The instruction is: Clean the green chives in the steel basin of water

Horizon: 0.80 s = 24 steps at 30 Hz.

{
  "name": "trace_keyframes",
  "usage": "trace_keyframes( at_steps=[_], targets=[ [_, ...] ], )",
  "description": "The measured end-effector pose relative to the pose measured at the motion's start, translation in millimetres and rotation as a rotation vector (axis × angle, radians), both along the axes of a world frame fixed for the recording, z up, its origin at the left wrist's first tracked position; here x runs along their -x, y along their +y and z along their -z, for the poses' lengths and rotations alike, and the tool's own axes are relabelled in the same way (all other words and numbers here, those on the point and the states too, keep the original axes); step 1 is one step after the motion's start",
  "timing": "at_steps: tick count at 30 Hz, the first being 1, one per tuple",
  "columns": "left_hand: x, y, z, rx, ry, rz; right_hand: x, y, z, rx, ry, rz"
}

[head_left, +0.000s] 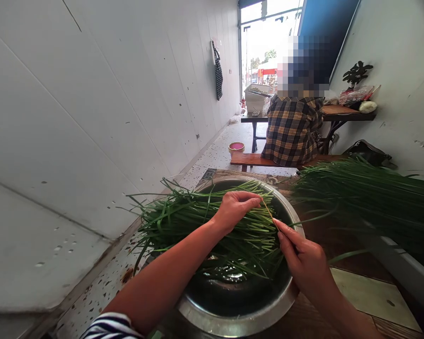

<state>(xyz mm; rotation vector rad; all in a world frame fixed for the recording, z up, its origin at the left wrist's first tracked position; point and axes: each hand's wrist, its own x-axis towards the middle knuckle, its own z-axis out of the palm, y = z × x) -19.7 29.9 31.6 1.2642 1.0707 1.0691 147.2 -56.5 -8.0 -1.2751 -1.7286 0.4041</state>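
A big steel basin (233,320) sits in front of me with a bundle of green chives (198,226) laid across it, leaves hanging over its left rim. My left hand (235,209) rests on the bundle, fingers pinched on the upper end of a thin yellowish chive stalk (267,209). My right hand (302,259) is at the basin's right rim, fingertips pinched on the lower end of the same stalk. The stalk is stretched between both hands above the cut ends.
A large heap of chives (374,202) lies on the wooden table (367,292) at the right. Ahead, a person in a plaid shirt (292,129) sits on a bench (250,160) at another table. A pink bowl (236,148) stands on the floor. White walls run along both sides.
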Motion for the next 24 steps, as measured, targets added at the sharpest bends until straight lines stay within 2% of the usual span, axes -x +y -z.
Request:
trace_keyframes(
  at_steps=[24],
  targets=[
    [-0.6,-1.5,-2.3,-0.002,0.022,0.0,-1.1,0.3,1.5,0.041,0.026,-0.01]
  ],
)
